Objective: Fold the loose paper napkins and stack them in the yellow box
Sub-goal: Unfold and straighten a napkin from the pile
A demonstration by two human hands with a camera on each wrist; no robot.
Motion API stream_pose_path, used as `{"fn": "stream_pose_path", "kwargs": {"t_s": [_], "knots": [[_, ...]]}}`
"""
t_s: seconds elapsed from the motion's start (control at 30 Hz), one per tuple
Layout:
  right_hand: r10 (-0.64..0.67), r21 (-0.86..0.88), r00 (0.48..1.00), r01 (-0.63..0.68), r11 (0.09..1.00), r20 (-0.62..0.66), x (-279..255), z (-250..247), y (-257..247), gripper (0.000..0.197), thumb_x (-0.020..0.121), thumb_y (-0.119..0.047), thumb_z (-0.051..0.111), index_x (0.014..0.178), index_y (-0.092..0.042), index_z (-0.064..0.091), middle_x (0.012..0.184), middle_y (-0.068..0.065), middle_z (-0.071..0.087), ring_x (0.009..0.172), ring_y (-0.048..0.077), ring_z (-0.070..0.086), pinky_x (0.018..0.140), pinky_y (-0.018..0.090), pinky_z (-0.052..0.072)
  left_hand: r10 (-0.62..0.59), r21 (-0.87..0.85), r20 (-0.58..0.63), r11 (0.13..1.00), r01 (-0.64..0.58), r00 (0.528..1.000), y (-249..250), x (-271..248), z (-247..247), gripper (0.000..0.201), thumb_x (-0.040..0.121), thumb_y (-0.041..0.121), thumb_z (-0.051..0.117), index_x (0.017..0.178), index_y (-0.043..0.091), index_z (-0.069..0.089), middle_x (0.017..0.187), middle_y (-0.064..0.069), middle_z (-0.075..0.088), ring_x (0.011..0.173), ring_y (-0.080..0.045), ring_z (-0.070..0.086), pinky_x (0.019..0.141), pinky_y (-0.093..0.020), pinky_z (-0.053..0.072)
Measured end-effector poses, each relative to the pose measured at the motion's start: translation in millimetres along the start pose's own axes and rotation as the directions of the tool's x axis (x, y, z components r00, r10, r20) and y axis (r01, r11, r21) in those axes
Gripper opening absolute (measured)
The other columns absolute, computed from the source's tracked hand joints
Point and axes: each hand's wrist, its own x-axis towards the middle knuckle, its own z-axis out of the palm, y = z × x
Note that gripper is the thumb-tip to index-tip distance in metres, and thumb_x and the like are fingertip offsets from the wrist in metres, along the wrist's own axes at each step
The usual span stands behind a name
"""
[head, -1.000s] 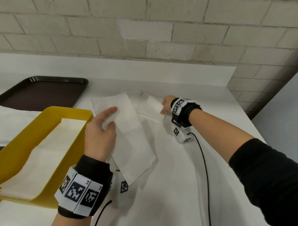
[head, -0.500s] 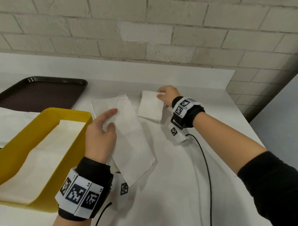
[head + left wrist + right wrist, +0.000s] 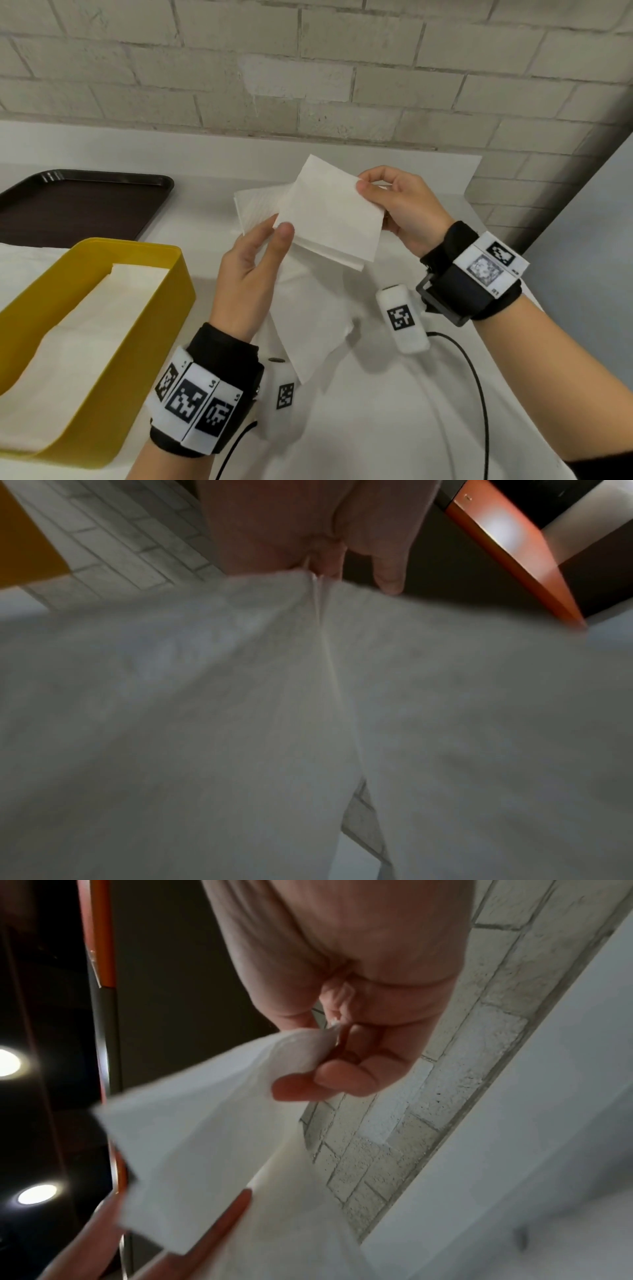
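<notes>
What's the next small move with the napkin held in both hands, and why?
Probably carry the napkin left and lay it in the yellow box. It already looks folded, left hand and right hand pinch opposite edges, and folded napkins lie in the box.

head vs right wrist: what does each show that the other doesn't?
Head only: the yellow box with napkins stacked inside, the dark tray, a loose napkin lying on the counter, and both wrist bands.

Right wrist only: ceiling lights and an orange-edged panel.

Both: the folded napkin held off the counter, the right hand pinching one corner, the left hand holding the opposite one, and the brick wall.
</notes>
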Motion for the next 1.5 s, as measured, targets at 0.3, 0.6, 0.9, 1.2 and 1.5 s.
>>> {"fn": "stream_pose_path", "kwargs": {"t_s": [0.3,0.6,0.9,1.2,1.5], "knots": [[0.136,0.174,0.991,-0.132,0.976,-0.012,-9,7,16,0.014,0.093,-0.010,0.050,0.081,-0.015,0.055,0.072,-0.001,0.060,0.055,0.008,0.054,0.048,0.018,0.049,-0.019,-0.126,0.019,0.992,0.022,1.000,5,-5,8,0.026,0.072,0.030,0.065,0.096,0.023,0.069,0.099,0.011,0.072,0.099,-0.006,0.065,0.085,-0.020,0.051],[0.193,0.272,0.981,-0.183,0.945,-0.010,-10,15,14,0.018,0.093,-0.007,0.049,0.077,-0.013,0.055,0.061,-0.004,0.060,0.046,0.004,0.055,0.043,0.015,0.046,-0.047,-0.006,0.041,0.999,0.047,0.998,10,-9,3,0.042,0.063,0.020,0.076,0.103,0.025,0.066,0.103,0.007,0.071,0.099,-0.011,0.065,0.092,-0.037,0.051],[-0.017,-0.003,0.999,0.017,1.000,-0.028,-21,27,11,0.013,0.090,-0.014,0.057,0.092,-0.024,0.049,0.089,0.001,0.058,0.073,0.010,0.059,0.063,0.023,0.050,-0.027,0.059,-0.085,0.998,0.032,0.996,5,-6,2,0.015,0.084,0.010,0.065,0.076,0.023,0.063,0.080,0.010,0.066,0.078,-0.004,0.061,0.079,-0.021,0.048],[-0.401,-0.647,0.826,0.560,0.517,0.395,-45,38,23,0.067,0.072,-0.047,0.063,0.133,-0.033,0.039,0.142,-0.008,0.032,0.131,0.009,0.021,0.107,0.032,0.013,-0.060,-0.036,-0.127,0.998,0.055,0.990,6,-3,0,0.028,0.094,0.016,0.050,0.070,0.008,0.061,0.070,-0.005,0.060,0.071,-0.013,0.052,0.066,-0.024,0.041],[-0.641,-0.522,0.747,0.622,0.583,0.175,-40,29,28,0.023,0.081,-0.011,0.058,0.102,-0.010,0.069,0.109,-0.002,0.065,0.109,0.014,0.057,0.096,0.045,0.045,0.008,-0.059,-0.102,0.998,-0.014,0.995,5,-3,-7,0.022,0.092,0.015,0.053,0.077,0.023,0.067,0.069,0.018,0.069,0.074,0.004,0.061,0.071,-0.009,0.047]]}}
